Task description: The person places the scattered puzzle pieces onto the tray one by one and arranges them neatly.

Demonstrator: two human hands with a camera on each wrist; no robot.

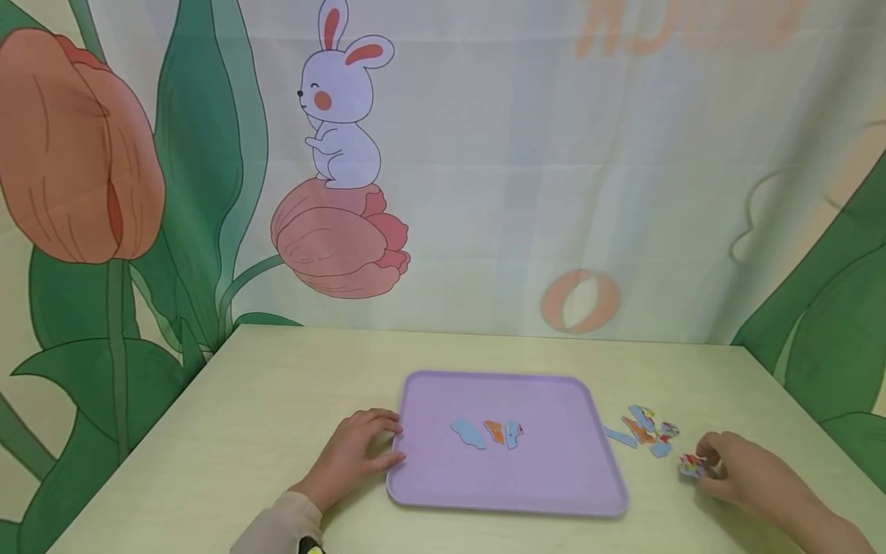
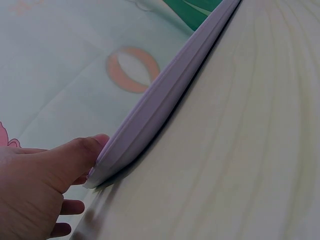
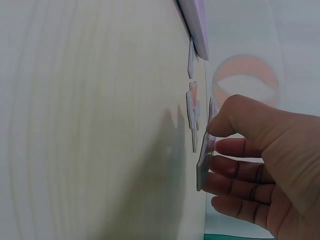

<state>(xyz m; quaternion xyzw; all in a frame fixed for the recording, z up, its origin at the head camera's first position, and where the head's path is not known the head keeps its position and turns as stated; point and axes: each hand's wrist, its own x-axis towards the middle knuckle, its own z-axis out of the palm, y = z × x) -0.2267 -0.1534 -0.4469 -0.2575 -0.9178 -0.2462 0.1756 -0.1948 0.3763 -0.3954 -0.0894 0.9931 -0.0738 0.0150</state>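
My right hand (image 1: 751, 473) pinches a colourful puzzle piece (image 1: 691, 465) between thumb and fingers, just over the table. In the right wrist view this piece (image 3: 204, 162) is seen nearly edge-on. Close by on the table lies a loose group of puzzle pieces (image 1: 642, 432) in blue and orange, some overlapping. A purple tray (image 1: 512, 488) is left of them. On it rest a plain blue piece (image 1: 469, 434), an orange piece (image 1: 494, 431) and a blue patterned piece (image 1: 513, 435). With thumb and fingertips spread apart, my left hand (image 1: 353, 454) touches the tray's left rim.
The light wooden table (image 1: 311, 369) meets a curtain (image 1: 484, 192) printed with tulips and a rabbit at its back edge. One long blue piece (image 1: 620, 437) lies against the tray's right rim.
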